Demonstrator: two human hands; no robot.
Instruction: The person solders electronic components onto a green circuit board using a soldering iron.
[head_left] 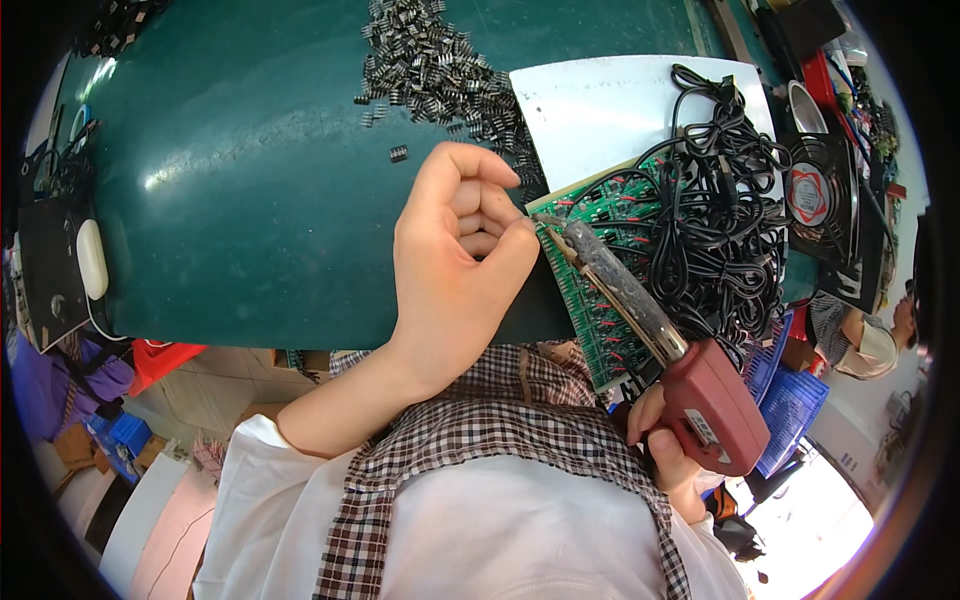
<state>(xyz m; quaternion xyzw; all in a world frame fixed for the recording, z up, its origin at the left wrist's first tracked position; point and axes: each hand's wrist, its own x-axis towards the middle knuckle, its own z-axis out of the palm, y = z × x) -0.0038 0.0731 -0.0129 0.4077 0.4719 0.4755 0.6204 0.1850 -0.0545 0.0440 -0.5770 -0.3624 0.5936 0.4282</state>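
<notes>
My right hand (664, 440) is wrapped round the grip of a dark red soldering gun (715, 405). The gun's long barrel points up and left, with its tip at the corner of a green circuit board panel (590, 315). Beside that tip, my left hand (455, 245) is curled closed, thumb tip at the board's upper left edge. Whatever its fingers hold, if anything, is hidden. Small components and short red wire pieces cover the board. Bundled black cables (715, 220) lie over its right part.
A heap of small black multi-pin parts (430, 70) spreads over the green tabletop (270, 190), with one part (398, 153) lying apart. A white sheet (590, 110) lies under the board and cables. At right stands a black fan (825, 195); at left, a white mouse-shaped object (91, 260).
</notes>
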